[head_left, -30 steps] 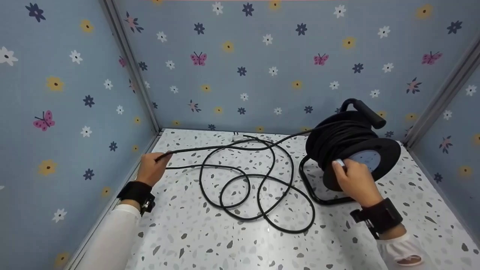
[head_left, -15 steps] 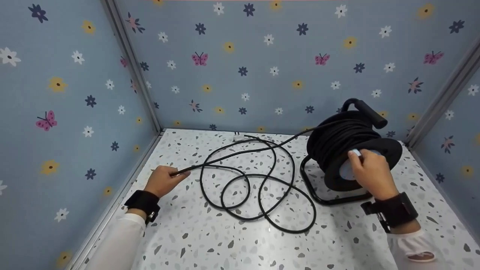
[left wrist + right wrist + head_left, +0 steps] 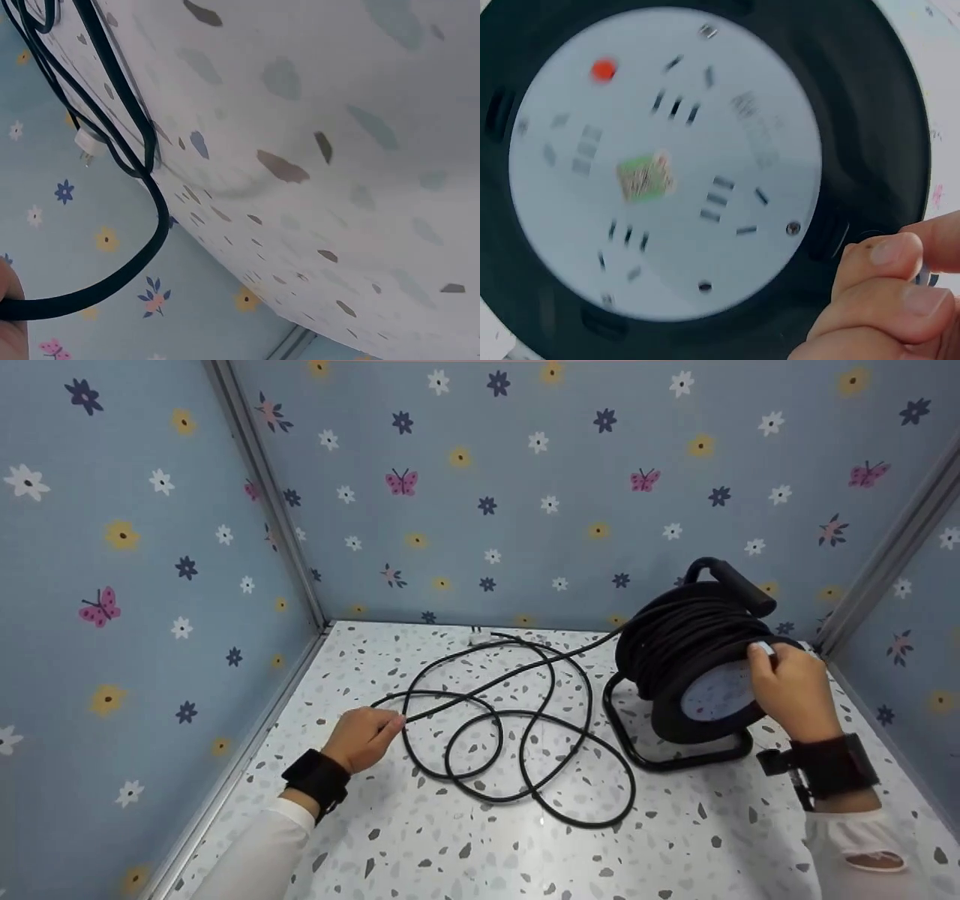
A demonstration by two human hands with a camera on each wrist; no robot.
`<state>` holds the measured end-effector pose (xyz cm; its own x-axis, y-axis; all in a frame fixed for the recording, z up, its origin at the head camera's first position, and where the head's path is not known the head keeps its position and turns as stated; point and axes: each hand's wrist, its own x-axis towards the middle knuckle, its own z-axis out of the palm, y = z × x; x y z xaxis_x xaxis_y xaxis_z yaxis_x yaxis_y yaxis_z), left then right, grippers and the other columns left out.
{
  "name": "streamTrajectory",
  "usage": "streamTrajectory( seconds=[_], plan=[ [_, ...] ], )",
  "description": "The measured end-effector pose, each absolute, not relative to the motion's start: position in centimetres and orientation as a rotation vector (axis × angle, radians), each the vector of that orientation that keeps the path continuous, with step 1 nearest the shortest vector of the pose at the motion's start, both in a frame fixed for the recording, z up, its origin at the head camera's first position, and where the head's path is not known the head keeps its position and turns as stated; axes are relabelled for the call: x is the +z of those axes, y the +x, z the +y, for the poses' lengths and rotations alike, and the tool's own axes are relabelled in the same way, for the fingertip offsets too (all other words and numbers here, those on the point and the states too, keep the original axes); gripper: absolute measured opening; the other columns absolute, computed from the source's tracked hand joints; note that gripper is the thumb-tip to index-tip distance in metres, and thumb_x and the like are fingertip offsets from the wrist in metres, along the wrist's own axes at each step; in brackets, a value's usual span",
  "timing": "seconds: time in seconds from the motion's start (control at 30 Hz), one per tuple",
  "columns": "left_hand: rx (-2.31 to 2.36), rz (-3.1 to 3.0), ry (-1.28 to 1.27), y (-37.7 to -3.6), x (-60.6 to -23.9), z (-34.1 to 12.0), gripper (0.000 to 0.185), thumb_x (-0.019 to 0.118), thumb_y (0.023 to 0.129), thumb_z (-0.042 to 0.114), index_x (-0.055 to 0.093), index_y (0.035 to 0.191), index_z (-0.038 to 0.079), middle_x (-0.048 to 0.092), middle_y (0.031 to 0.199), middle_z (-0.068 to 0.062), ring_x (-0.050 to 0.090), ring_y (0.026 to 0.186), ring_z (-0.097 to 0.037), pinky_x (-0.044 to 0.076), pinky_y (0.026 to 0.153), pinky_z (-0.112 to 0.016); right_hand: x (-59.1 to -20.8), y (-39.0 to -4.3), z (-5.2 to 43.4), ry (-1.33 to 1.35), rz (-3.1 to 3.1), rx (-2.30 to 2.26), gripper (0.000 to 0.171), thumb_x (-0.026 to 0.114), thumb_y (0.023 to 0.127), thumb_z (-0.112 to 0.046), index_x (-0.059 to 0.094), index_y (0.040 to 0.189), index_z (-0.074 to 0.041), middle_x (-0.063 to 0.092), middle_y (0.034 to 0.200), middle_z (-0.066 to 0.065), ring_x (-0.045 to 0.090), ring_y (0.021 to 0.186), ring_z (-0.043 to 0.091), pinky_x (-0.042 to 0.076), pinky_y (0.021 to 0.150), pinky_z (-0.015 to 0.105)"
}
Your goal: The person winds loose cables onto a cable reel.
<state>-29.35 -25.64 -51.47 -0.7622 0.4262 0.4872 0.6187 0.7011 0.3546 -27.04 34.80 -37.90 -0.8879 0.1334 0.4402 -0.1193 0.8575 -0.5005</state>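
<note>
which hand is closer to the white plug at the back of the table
Left. The left hand grips the black cable on the front left of the table, with the white plug beyond it. The right hand is farther off, gripping the cable reel's crank knob.

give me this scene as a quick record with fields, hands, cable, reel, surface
left hand: left hand grips the black rubber cable near its loose loops
right hand: right hand pinches the small white crank knob on the reel's rim
reel: black round cable reel with pale socket face, upright in a black tube stand
cable: partly wound, rest lying in loops
plug: white plug by the back wall
surface: white speckled terrazzo tabletop
</note>
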Motion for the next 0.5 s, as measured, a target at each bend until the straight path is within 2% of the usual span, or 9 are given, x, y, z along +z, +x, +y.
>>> streamTrajectory(
  seconds=[0.1, 0.23, 0.5],
  plan=[
    [-0.686, -2.534, -0.863, -29.4, -51.5, -24.5, 0.047, 0.053, 0.106, 0.014, 0.035, 0.063, 0.019, 0.02, 0.064, 0.017, 0.016, 0.057, 0.0, 0.021, 0.06, -0.024, -37.9, -27.3, 35.8, -0.034, -2.579, 0.726, 0.045, 0.043, 0.114, -0.029, 0.043, 0.074, -0.008, 0.039, 0.066, 0.006, 0.04, 0.059, 0.028, 0.033, 0.06, 0.039],
    [-0.608, -2.601, -0.961, -29.4, -51.3, -22.9, 0.045, 0.049, 0.105, 0.012, 0.031, 0.064, 0.021, 0.019, 0.065, 0.014, 0.018, 0.059, -0.004, 0.024, 0.061, -0.026, -38.1, -27.6, 37.1, -0.075, -2.597, 0.719, 0.045, 0.041, 0.114, -0.029, 0.045, 0.076, -0.006, 0.043, 0.067, 0.011, 0.046, 0.063, 0.033, 0.035, 0.063, 0.041],
    [-0.566, -2.65, -1.058, -29.2, -51.2, -19.7, 0.041, 0.047, 0.102, 0.01, 0.039, 0.063, 0.02, 0.026, 0.06, 0.016, 0.026, 0.055, -0.003, 0.028, 0.057, -0.024, -38.8, -28.1, 39.5, -0.124, -2.66, 0.694, 0.043, 0.038, 0.112, -0.028, 0.045, 0.075, -0.006, 0.051, 0.072, 0.021, 0.053, 0.069, 0.042, 0.037, 0.064, 0.044]
  ],
)
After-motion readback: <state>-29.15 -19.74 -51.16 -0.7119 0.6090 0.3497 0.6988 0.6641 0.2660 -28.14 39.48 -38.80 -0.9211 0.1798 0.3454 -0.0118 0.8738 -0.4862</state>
